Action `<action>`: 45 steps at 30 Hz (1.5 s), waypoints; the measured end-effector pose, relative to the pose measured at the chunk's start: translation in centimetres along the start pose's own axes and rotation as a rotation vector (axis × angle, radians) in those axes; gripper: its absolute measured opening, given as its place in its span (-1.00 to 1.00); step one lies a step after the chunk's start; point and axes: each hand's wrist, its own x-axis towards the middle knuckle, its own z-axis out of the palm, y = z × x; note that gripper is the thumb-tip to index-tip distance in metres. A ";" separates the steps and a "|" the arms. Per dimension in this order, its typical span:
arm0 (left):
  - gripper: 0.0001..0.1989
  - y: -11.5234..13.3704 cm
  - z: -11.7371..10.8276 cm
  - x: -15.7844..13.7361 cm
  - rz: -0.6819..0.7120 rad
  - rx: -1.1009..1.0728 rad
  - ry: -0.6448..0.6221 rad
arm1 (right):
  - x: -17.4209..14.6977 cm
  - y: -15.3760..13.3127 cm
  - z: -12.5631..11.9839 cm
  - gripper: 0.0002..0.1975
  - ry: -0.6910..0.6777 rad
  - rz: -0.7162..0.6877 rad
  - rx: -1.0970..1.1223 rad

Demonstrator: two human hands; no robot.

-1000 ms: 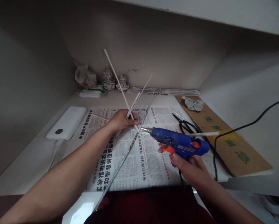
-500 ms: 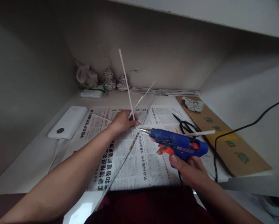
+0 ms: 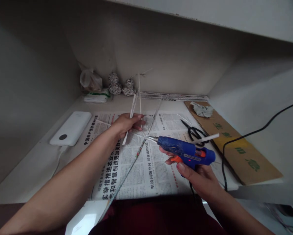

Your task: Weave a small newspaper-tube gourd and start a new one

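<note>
My left hand is closed on a white rolled-paper stick, held upright at a slant. A thinner white stick rises beside its fingertips, which hide its lower end. My right hand is wrapped round a blue hot glue gun with an orange trigger and a glowing red light. The gun's metal nozzle points left, close to where several paper sticks cross. One long printed paper stick runs from that crossing toward my body, over the newspaper.
Black scissors and a cardboard strip with crumpled paper lie right. A black cable hangs there. A white power bank lies left. Along the back stand two woven gourd shapes, a plastic bag and bundled paper sticks.
The paper stick in my left hand has swung from leaning right to steeply upright. The thinner stick has tilted right, its tip lower. The glue gun has shifted slightly left.
</note>
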 end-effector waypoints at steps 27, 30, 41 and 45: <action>-0.94 -1.3 0.5 -0.4 0.246 0.682 -0.152 | -1.0 0.8 -1.0 -0.70 -0.090 0.063 -0.079; -0.95 -1.2 0.6 -0.5 0.252 0.690 -0.148 | -1.1 1.1 -1.1 -0.72 -0.091 0.074 -0.073; -0.93 -0.9 0.6 -0.6 0.254 0.733 -0.152 | -1.7 1.3 -1.2 -0.75 -0.112 0.116 -0.074; -0.91 -0.7 0.6 -0.7 0.258 0.772 -0.133 | -2.7 0.8 -2.6 -0.73 -0.159 0.173 -0.133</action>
